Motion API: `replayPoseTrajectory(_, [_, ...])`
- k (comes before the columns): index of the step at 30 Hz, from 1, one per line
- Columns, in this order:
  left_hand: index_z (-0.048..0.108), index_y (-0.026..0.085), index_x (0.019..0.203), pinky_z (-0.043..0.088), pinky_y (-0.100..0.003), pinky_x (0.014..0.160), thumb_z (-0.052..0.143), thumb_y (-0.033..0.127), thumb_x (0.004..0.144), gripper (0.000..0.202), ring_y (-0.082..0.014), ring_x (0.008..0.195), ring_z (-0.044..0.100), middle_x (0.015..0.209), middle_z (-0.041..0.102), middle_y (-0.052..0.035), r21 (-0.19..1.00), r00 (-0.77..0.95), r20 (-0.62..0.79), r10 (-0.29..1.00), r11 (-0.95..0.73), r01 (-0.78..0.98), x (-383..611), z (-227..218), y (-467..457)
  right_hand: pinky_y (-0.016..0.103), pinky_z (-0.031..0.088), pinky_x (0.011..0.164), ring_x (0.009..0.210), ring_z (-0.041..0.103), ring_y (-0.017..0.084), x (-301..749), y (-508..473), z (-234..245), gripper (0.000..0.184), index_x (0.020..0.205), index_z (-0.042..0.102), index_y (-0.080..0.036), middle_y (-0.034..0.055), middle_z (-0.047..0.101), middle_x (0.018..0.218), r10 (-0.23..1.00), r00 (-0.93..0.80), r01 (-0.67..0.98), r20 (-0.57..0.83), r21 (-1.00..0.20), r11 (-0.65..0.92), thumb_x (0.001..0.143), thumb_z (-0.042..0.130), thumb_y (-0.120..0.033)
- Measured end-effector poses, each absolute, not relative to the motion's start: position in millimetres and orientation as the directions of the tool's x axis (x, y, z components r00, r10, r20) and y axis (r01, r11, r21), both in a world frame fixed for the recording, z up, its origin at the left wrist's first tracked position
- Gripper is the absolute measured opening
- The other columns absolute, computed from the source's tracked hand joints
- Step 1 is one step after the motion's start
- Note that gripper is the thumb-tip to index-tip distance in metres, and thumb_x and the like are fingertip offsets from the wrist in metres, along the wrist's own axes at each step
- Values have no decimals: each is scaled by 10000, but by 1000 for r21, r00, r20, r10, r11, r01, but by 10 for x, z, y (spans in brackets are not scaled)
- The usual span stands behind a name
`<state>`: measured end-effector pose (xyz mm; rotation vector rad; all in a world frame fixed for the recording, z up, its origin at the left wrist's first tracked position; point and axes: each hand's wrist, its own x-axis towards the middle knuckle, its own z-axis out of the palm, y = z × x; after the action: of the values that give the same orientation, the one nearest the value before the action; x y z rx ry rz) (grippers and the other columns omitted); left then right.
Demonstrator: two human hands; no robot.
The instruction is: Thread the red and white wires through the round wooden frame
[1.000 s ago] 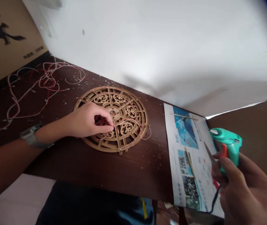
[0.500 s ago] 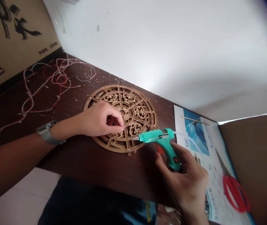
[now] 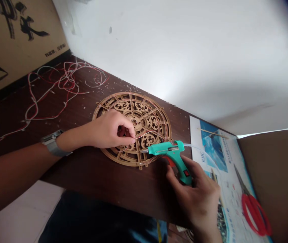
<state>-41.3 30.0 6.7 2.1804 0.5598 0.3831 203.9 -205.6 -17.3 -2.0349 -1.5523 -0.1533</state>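
The left hand (image 3: 109, 130) rests over the fretwork wooden disc (image 3: 147, 116), its grip closed to a tight pinch on a thin wire (image 3: 146, 134) near the disc's centre, while the right hand (image 3: 197, 199) has a closed grip around the handle of a teal hot glue gun (image 3: 170, 152), its nozzle held over the disc's lower right rim. The disc lies flat on the dark bench (image 3: 103, 179), nearer the back edge, between tangled red-and-white wires (image 3: 57, 86) towards the left end and a printed sheet (image 3: 217, 158) at the right end, where red-handled scissors (image 3: 254, 212) lie.
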Motion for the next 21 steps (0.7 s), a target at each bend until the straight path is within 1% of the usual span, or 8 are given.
replayPoseTrajectory(6, [867, 214, 849, 497, -247, 692, 772, 371, 922, 197, -111, 704, 710, 835, 836, -18, 793, 856, 100, 508, -560, 240, -411, 63, 296, 355, 679, 673, 612, 738, 182, 2063, -2074, -184, 415, 1255, 784, -183, 76, 856, 946, 856, 288, 929, 430, -342, -141, 1037, 740, -533])
replayPoseTrajectory(11, [869, 214, 844, 494, -249, 686, 785, 347, 922, 175, -109, 699, 710, 830, 834, -11, 793, 856, 114, 504, -565, 228, -412, 66, 293, 340, 680, 676, 610, 742, 176, 2047, -2084, -184, 412, 1262, 794, -188, 72, 856, 936, 844, 281, 941, 458, -303, -149, 1060, 722, -540])
replayPoseTrajectory(16, [871, 216, 840, 490, -234, 684, 792, 333, 923, 163, -103, 706, 712, 824, 832, -5, 790, 858, 110, 501, -568, 230, -411, 68, 294, 232, 600, 593, 543, 698, 115, 2010, -2058, -129, 352, 1216, 795, -129, 41, 830, 836, 829, 195, 971, 524, -223, -87, 1084, 731, -448])
replayPoseTrajectory(19, [870, 216, 842, 490, -227, 684, 788, 326, 921, 159, -100, 701, 708, 827, 834, -2, 796, 857, 106, 505, -559, 231, -411, 67, 292, 213, 543, 549, 524, 681, 96, 1998, -2047, -95, 340, 1206, 801, -109, 30, 819, 809, 827, 160, 981, 539, -179, -73, 1095, 725, -421])
replayPoseTrajectory(21, [869, 216, 840, 490, -227, 683, 784, 323, 922, 159, -99, 697, 705, 822, 833, -2, 796, 857, 103, 505, -559, 234, -412, 66, 291, 211, 524, 537, 510, 669, 87, 1996, -2045, -81, 337, 1199, 803, -102, 24, 809, 790, 827, 152, 983, 542, -171, -68, 1105, 713, -413])
